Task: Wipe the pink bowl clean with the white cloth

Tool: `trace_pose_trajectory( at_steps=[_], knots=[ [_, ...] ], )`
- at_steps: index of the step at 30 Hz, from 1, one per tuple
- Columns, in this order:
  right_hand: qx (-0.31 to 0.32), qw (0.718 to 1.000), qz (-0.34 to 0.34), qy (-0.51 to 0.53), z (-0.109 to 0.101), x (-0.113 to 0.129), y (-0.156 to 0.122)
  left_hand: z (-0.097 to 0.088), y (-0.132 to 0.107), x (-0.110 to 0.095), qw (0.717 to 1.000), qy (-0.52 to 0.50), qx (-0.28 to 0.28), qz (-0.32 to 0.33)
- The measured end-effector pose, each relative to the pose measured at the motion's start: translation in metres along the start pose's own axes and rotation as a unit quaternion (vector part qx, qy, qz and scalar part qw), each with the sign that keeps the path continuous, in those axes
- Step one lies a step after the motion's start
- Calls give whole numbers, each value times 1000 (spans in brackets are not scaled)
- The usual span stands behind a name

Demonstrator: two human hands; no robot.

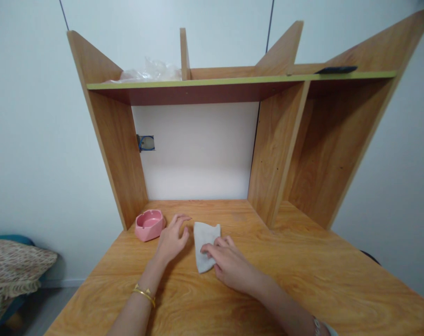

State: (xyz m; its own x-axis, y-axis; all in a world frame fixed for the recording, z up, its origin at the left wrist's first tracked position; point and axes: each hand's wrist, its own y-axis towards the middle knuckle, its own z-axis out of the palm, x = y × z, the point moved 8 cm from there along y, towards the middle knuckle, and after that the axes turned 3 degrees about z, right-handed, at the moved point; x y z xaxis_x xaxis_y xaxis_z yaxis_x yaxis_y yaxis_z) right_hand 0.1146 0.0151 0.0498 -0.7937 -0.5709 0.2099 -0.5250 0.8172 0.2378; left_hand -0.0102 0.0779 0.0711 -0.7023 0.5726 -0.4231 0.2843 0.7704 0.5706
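Note:
A folded grey-white cloth [204, 242] lies on the wooden desk [303, 275]. My right hand [229, 266] rests flat on the cloth's near right part, fingers stretched out over it. My left hand [172, 240] lies on the desk just left of the cloth, fingers spread and slightly curled, holding nothing. A pink ashtray [149, 224] stands a little left of my left hand, near the desk's left side panel. A gold bangle sits on my left wrist.
The desk has a wooden hutch [275, 154] with upright dividers and an upper shelf. Crumpled clear plastic [152, 72] and a dark flat object [336, 69] lie on that shelf. A wall socket [146, 143] shows behind. A patterned blanket [12, 270] lies at lower left.

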Motion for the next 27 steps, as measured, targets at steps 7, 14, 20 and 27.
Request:
trace_pose_trajectory(
  at_steps=[7,14,20,27],
  knots=[
    [-22,999,10,44,-2,-21,2,14,-1,11,994,15,73,-85],
    [-58,981,183,10,-8,-64,0,29,-8,34,976,-17,113,-184],
    [-2,965,261,18,6,-79,-6,49,-13,43,955,-111,159,-225],
    [-2,971,236,30,8,-73,-5,29,-17,53,945,-99,188,-248]
  ],
)
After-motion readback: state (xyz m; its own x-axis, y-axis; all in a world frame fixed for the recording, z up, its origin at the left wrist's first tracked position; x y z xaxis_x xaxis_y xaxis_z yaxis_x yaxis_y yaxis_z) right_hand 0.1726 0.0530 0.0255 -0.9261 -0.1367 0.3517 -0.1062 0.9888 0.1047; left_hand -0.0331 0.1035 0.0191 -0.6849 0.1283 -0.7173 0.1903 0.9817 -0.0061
